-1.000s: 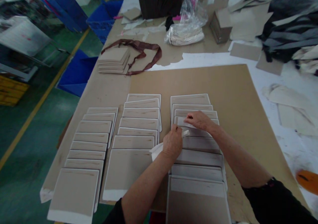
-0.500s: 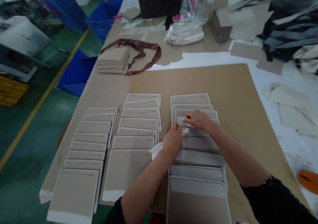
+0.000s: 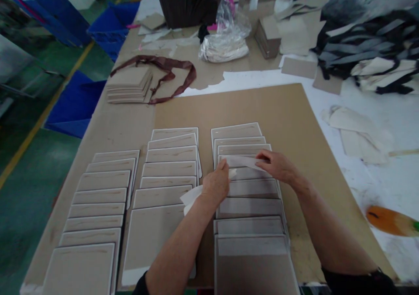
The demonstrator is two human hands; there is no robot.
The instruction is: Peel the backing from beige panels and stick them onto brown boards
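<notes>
A white paper-like strip [image 3: 244, 161] is stretched between my two hands, lying along a panel in the upper part of the right column. My left hand [image 3: 215, 185] pinches its left end. Under that same hand, more loose white strips [image 3: 190, 196] stick out to the left. At the strip's right end, the fingers of my right hand [image 3: 277, 165] are closed on it. The right column's panels [image 3: 255, 273] are grey-beige, white-edged and overlap like shingles. Pale bands run across the top of several lower ones, including the nearest.
Two more overlapping columns, a middle one [image 3: 152, 238] and a left one [image 3: 80, 269], lie on the brown board and table. Behind are stacked beige pieces [image 3: 127, 85], a brown ribbon [image 3: 178, 63] and a plastic bag [image 3: 224, 46]. An orange tool [image 3: 388, 220] lies right; blue bins [image 3: 73, 105] stand left.
My right hand has moved right, away from the left hand, and the strip now spans the gap between them. The whole scene has shifted left in view.
</notes>
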